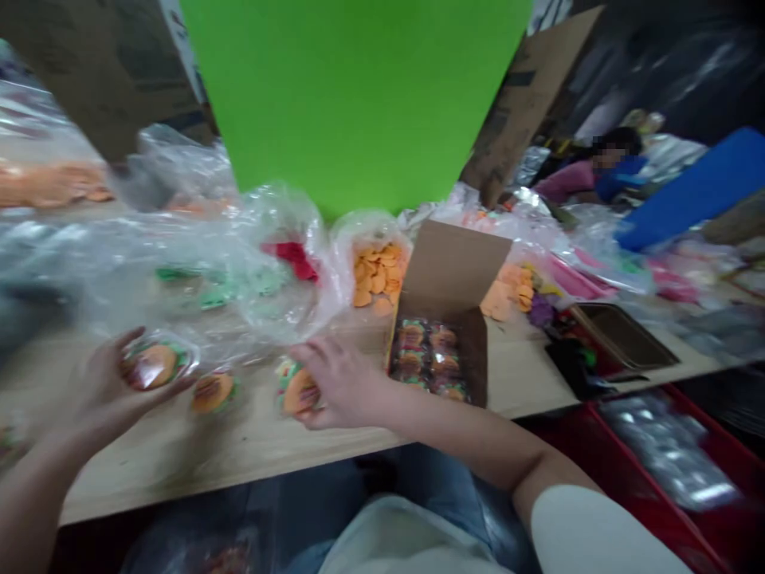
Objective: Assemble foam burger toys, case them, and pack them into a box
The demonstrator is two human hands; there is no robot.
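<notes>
My left hand [104, 391] is closed around a toy burger in a clear plastic case [156, 365], fingers and thumb on either side of it. Close beside that case, a second toy burger [213, 392] lies on the wooden table [263, 450] with green edges showing under its orange bun. My right hand [347, 383] grips another toy burger [299, 391] by its right side, thumb below and fingers above. Past my right forearm stands an open cardboard box [457, 247], which holds several clear-packed toy burgers [443, 363] in rows.
Plastic bags along the back hold orange pieces [376, 275], green pieces [218, 287] and red pieces [296, 259]. A green panel [358, 96] rises behind them. At right are a dark tray [625, 335], a red crate [633, 470] with clear packaging, and another person [567, 182] farther back.
</notes>
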